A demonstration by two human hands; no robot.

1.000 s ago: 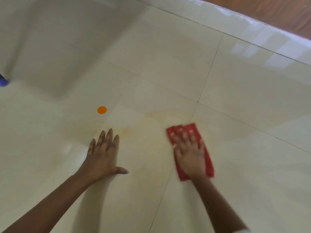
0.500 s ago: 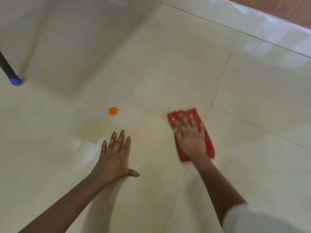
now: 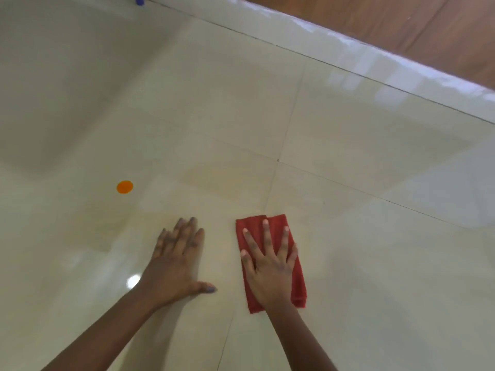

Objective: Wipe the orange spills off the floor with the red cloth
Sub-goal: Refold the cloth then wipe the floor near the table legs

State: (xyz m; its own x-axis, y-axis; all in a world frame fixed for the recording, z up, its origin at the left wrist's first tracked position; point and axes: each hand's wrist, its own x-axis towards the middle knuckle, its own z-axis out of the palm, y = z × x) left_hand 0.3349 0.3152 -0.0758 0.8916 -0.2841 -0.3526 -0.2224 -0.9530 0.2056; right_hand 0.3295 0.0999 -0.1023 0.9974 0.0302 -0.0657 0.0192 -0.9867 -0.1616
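Note:
A folded red cloth (image 3: pixel 250 231) lies flat on the cream tiled floor (image 3: pixel 375 263). My right hand (image 3: pixel 270 263) presses down on it with the fingers spread. My left hand (image 3: pixel 176 261) rests flat on the floor just left of the cloth, fingers together, holding nothing. A small round orange spill (image 3: pixel 124 187) sits on the tile to the far left, well apart from both hands. A faint yellowish smear (image 3: pixel 222 175) shows on the tile beyond the hands.
A glossy white skirting (image 3: pixel 375 62) runs diagonally across the top right, with brown wood (image 3: pixel 428 28) behind it. A small blue object (image 3: pixel 138 0) sits at the top edge. Dark grout lines cross near the cloth.
My right hand has pulled the cloth back toward me from the yellowish smear. The left hand stays planted on the floor. The view has shifted.

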